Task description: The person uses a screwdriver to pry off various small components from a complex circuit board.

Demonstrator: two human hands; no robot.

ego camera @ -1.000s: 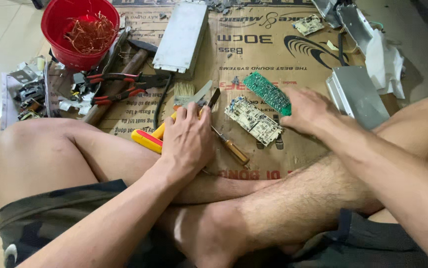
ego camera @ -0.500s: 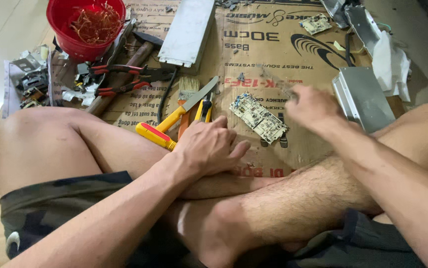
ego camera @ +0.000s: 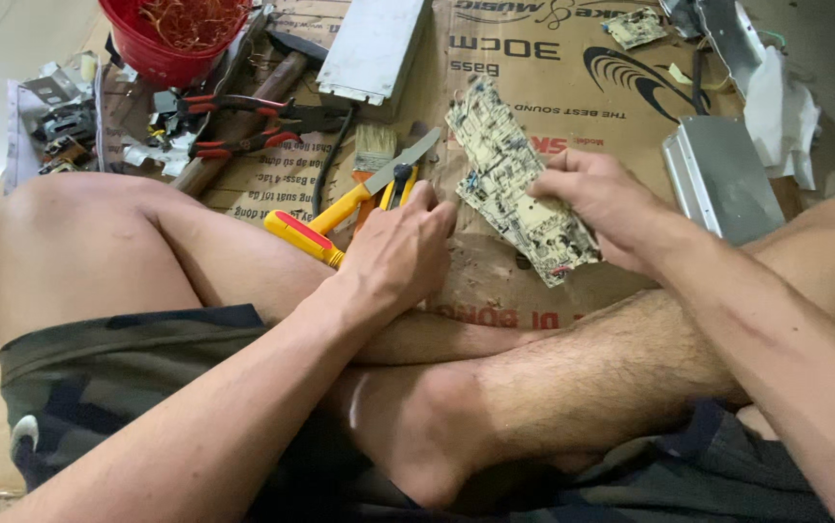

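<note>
Since half a second ago the circuit board [ego camera: 512,181] has come up off the cardboard sheet [ego camera: 572,68] and now sits tilted in the right hand [ego camera: 599,199], whose fingers are closed on the board's right edge (thumb on top, the rest hidden behind it). The left hand [ego camera: 400,254] has slid forward toward the board; its fingers are curled loosely together, fingertips just beside the board's lower left edge and next to the yellow-handled tools [ego camera: 340,215], though I cannot tell whether it grips anything. The person sits cross-legged on the cardboard. Farther off lie a red bucket [ego camera: 161,53] of copper wire, red-handled pliers [ego camera: 233,121], a hammer [ego camera: 243,126], a small brush [ego camera: 375,145], a grey metal case [ego camera: 374,48] and a silver metal housing [ego camera: 717,179].
</note>
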